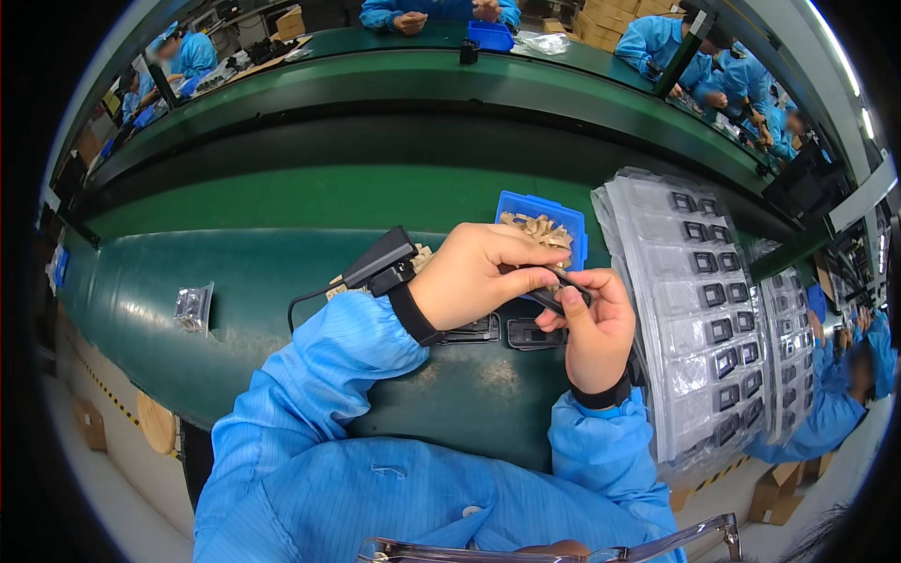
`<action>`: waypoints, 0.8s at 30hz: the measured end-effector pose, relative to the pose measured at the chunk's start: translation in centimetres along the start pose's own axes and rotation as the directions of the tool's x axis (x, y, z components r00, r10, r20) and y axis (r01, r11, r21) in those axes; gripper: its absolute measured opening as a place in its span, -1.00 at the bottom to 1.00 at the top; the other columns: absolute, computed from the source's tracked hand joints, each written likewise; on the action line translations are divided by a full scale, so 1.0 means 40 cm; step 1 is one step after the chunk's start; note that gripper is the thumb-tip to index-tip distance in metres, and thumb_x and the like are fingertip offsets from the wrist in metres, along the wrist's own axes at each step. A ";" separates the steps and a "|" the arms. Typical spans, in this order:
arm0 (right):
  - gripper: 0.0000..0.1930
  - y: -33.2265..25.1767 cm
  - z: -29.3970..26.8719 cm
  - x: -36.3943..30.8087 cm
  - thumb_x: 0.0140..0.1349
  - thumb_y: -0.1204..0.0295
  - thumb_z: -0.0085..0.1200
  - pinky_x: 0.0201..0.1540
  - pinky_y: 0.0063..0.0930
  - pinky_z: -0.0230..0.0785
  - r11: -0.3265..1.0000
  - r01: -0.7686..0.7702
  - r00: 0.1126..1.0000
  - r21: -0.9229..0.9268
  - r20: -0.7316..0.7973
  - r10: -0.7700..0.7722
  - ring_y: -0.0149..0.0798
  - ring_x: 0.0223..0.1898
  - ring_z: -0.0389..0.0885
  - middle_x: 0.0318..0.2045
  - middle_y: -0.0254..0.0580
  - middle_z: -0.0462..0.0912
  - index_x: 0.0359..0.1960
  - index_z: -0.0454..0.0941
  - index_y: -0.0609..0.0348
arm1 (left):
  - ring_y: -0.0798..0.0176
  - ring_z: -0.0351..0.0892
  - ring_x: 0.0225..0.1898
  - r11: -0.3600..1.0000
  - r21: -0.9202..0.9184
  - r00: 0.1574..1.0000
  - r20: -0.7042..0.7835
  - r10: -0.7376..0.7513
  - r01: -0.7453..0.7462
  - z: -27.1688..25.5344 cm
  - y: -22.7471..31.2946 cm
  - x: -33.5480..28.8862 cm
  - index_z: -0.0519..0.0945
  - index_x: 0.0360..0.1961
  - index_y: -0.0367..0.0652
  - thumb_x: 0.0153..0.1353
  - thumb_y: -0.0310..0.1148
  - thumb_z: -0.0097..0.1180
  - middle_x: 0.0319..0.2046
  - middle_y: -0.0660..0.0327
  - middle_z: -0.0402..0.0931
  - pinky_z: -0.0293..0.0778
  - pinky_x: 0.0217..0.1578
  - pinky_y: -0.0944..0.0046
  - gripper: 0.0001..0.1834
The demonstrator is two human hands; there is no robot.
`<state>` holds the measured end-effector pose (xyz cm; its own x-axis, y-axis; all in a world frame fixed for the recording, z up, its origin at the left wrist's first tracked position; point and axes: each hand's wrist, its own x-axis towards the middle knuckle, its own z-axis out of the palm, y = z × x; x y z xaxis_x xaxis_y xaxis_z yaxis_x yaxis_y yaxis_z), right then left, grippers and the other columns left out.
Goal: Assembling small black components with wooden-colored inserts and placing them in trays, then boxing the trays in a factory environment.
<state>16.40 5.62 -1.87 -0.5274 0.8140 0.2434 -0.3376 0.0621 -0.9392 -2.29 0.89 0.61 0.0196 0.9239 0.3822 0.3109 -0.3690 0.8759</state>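
In front of me, both hands are closed on a small black plastic part [547,298] with a rounded frame shape. My left hand [469,270] pinches it from above between thumb and fingers. My right hand [601,333] grips its right end, the thumb lying along it. Fingers cover much of the part, so its details are hidden. Just below, two dark plastic housings lie on the green table, the right housing [533,334] and the left housing [477,329]. Behind my hands stands a blue bin [581,225] of small beige strips [537,228].
Stacked clear trays [676,310] holding black frames stand at the right. A small clear bag [193,308] lies on the left of the table [282,258]. A black device [380,260] with a cable sits by my left wrist. Co-workers in blue occupy far benches and the right side.
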 end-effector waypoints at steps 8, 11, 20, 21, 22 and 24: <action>-0.87 0.015 0.013 -0.011 0.35 0.64 0.02 -0.33 -0.58 0.57 0.964 0.222 0.969 -0.146 -0.080 -0.235 -0.37 -0.38 0.64 -0.24 -0.12 0.57 -0.10 0.47 0.34 | 0.11 0.70 -0.30 0.846 0.354 0.892 -0.064 0.448 -0.399 0.008 -0.024 -0.010 0.72 -0.10 -0.12 0.10 -0.50 0.31 -0.33 0.14 0.69 0.57 -0.27 0.26 -0.71; -0.90 0.010 0.012 -0.016 0.36 0.59 0.04 -0.39 -0.59 0.58 0.964 0.216 0.968 -0.154 -0.095 -0.232 -0.40 -0.39 0.62 -0.30 -0.16 0.57 -0.14 0.50 0.33 | 0.08 0.69 -0.32 0.806 0.415 0.874 -0.052 0.483 -0.422 0.019 -0.022 -0.020 0.69 -0.09 -0.10 0.11 -0.48 0.28 -0.34 0.15 0.69 0.57 -0.30 0.22 -0.71; -0.69 -0.014 0.002 -0.002 0.49 0.28 -0.13 -0.58 -0.66 0.47 0.992 -0.062 0.985 0.108 -0.157 0.078 -0.42 -0.63 0.55 -0.45 -0.16 0.59 -0.14 0.52 0.33 | 0.15 0.65 -0.50 0.939 0.345 1.000 -0.028 0.014 -0.003 0.017 0.038 -0.026 0.69 -0.26 -0.28 0.15 -0.45 0.22 -0.48 0.04 0.65 0.54 -0.44 0.25 -0.84; -0.69 -0.013 0.001 -0.003 0.49 0.28 -0.13 -0.58 -0.66 0.47 0.992 -0.063 0.984 0.108 -0.157 0.079 -0.42 -0.63 0.55 -0.45 -0.16 0.59 -0.14 0.52 0.33 | 0.15 0.65 -0.50 0.939 0.344 1.000 -0.029 0.013 -0.002 0.020 0.036 -0.025 0.69 -0.26 -0.28 0.15 -0.45 0.22 -0.48 0.04 0.65 0.54 -0.44 0.25 -0.84; -0.68 -0.012 -0.001 -0.005 0.50 0.28 -0.15 -0.58 -0.65 0.48 0.986 -0.088 0.984 0.140 -0.141 0.108 -0.39 -0.62 0.57 -0.44 -0.15 0.59 -0.12 0.52 0.34 | 0.14 0.63 -0.53 0.941 0.338 0.998 -0.052 0.040 -0.020 0.024 0.033 -0.024 0.68 -0.35 -0.28 0.13 -0.42 0.25 -0.53 0.05 0.63 0.52 -0.47 0.24 -0.87; -0.67 -0.012 0.000 -0.008 0.50 0.29 -0.17 -0.58 -0.64 0.49 0.978 -0.114 0.983 0.174 -0.125 0.137 -0.37 -0.62 0.58 -0.43 -0.13 0.60 -0.10 0.51 0.35 | 0.14 0.62 -0.56 0.943 0.331 0.995 -0.075 0.065 -0.036 0.026 0.030 -0.024 0.66 -0.44 -0.29 0.11 -0.39 0.28 -0.57 0.05 0.61 0.50 -0.51 0.24 -0.85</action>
<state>16.73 5.32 -1.51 -0.4668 0.8807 0.0800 -0.4053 -0.1326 -0.9045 -0.94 -0.33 0.97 -0.0319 0.8877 0.4593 0.6072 -0.3479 0.7144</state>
